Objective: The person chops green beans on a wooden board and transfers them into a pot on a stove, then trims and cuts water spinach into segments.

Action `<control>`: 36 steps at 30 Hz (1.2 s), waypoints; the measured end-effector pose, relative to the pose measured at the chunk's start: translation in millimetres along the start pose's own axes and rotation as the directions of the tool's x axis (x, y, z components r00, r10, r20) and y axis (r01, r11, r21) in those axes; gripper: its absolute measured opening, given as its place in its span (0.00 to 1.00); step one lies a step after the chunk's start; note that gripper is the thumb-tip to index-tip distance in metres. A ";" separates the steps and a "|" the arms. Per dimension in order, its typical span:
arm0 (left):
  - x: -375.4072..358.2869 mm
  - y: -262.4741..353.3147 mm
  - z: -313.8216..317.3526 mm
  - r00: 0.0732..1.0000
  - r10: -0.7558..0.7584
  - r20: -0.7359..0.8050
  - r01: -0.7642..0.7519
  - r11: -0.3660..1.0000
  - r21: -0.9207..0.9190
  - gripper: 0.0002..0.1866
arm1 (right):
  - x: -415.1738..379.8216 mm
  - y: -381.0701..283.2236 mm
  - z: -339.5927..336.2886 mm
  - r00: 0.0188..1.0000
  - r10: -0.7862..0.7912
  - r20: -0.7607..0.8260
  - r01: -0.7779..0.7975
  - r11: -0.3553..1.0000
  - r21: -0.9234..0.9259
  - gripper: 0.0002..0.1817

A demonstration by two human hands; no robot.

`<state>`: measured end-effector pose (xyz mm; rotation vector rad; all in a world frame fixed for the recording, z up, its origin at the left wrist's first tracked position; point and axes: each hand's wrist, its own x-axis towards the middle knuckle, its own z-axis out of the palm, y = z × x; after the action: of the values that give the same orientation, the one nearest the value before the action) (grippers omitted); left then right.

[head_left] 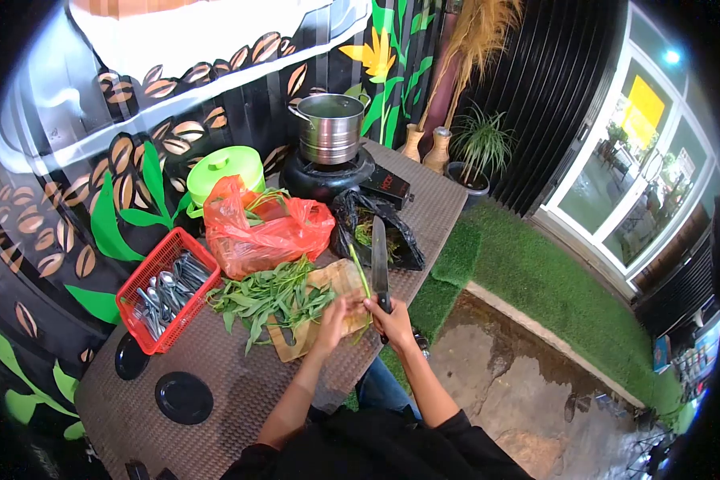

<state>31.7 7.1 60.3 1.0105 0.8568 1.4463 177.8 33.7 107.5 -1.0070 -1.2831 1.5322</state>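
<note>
My right hand (394, 324) is closed around the black handle of a kitchen knife (380, 256), its long blade pointing away from me. A long green vegetable stem (358, 268) passes by the same hand, pinched at its thumb and fingers. My left hand (333, 322) is just left of it, over the wooden cutting board (292, 342). Its fingers are drawn together; what they hold, if anything, is too small to make out. A pile of leafy greens (272, 300) lies on the board's left side and spills onto the table.
Behind the board are a red plastic bag (256, 232) and a black bag (408, 254) with green scraps. A red basket (164, 336) of cutlery, black plates (184, 398), a green lidded pot (228, 168) and a steel pot (328, 132) on a stove share the table (272, 400).
</note>
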 end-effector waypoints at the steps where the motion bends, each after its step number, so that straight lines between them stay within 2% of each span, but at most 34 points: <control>1: 7.0 11.3 3.8 0.999 -0.022 -0.046 0.013 0.984 -0.180 0.23 | -6.1 0.0 -1.4 1.000 0.013 0.025 -0.013 1.000 -0.003 0.10; 2: 12.1 21.3 9.7 0.999 -0.023 -0.042 0.015 0.983 -0.181 0.23 | -11.8 0.1 -1.9 1.000 0.011 0.020 -0.011 1.000 -0.004 0.10; 4: 21.8 37.0 26.5 0.989 0.011 -0.146 -0.035 0.986 -0.161 0.21 | -22.5 1.4 -3.7 0.998 0.021 0.052 -0.021 1.000 -0.006 0.11; 5: 28.6 35.7 32.3 0.973 0.059 -0.222 -0.107 0.972 -0.210 0.18 | -25.2 5.2 -6.2 0.997 0.023 0.074 -0.021 0.999 -0.031 0.11; 8: 35.9 29.3 33.9 0.975 0.058 -0.213 -0.103 0.973 -0.208 0.14 | -34.8 0.7 -2.0 0.999 0.042 0.014 -0.043 0.999 0.012 0.10; 10: 32.0 34.2 41.3 0.969 0.056 -0.242 -0.106 0.974 -0.199 0.13 | -34.8 10.1 -8.5 1.000 0.024 -0.006 -0.024 0.999 -0.030 0.11; 12: 27.1 37.1 44.8 0.961 0.052 -0.271 -0.106 0.977 -0.187 0.13 | -35.8 15.5 -12.3 0.974 -0.170 -0.153 0.113 0.939 -0.326 0.12; 14: 22.5 37.2 46.0 0.942 0.122 -0.313 -0.156 0.984 -0.087 0.10 | -35.7 18.4 -14.0 0.959 -0.176 -0.222 0.092 0.935 -0.344 0.15; 16: 19.2 35.2 41.8 0.949 0.126 -0.289 -0.148 0.987 -0.056 0.11 | -34.6 18.7 -17.7 0.879 -0.371 -0.300 0.239 0.886 -0.397 0.17; 18: 15.0 33.4 40.1 0.955 0.127 -0.268 -0.138 0.990 -0.025 0.13 | -38.4 11.3 -21.7 0.904 -0.335 -0.265 0.201 0.882 -0.427 0.20; 20: 12.3 35.1 41.9 0.951 0.111 -0.287 -0.123 0.992 -0.021 0.13 | -48.3 -18.4 -14.6 0.978 -0.121 -0.168 0.096 0.984 -0.151 0.21; 21: 10.9 38.0 43.1 0.952 0.112 -0.285 -0.123 0.992 -0.019 0.13 | -47.7 -20.6 -13.2 0.986 -0.133 -0.096 0.118 0.982 -0.147 0.21; 22: 9.3 41.6 44.4 0.952 0.131 -0.277 -0.133 0.991 0.012 0.12 | -47.5 -23.8 -10.2 0.986 -0.135 -0.098 0.120 0.982 -0.144 0.21; 25: 10.0 42.1 42.2 0.955 0.156 -0.253 -0.152 0.988 0.036 0.12 | -50.2 -40.8 -1.0 1.000 -0.005 -0.005 0.005 0.998 0.064 0.17; 28: 11.2 43.5 40.5 0.961 0.165 -0.223 -0.160 0.986 0.042 0.11 | -48.9 -47.8 -0.4 1.000 0.014 -0.009 -0.012 0.985 0.171 0.17; 32: 8.6 52.5 47.3 0.963 0.203 -0.179 -0.185 0.976 0.116 0.11 | -48.6 -57.2 -4.3 1.000 0.018 -0.009 -0.016 0.990 0.143 0.17; 36: 8.6 55.4 48.7 0.967 0.184 -0.174 -0.168 0.981 0.102 0.11 | -47.0 -56.8 -10.0 0.999 -0.019 0.026 0.016 0.995 0.100 0.18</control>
<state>56.2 7.6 130.3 1.0509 0.9892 1.6850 207.7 -3.5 164.6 -0.9124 -1.2181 1.5850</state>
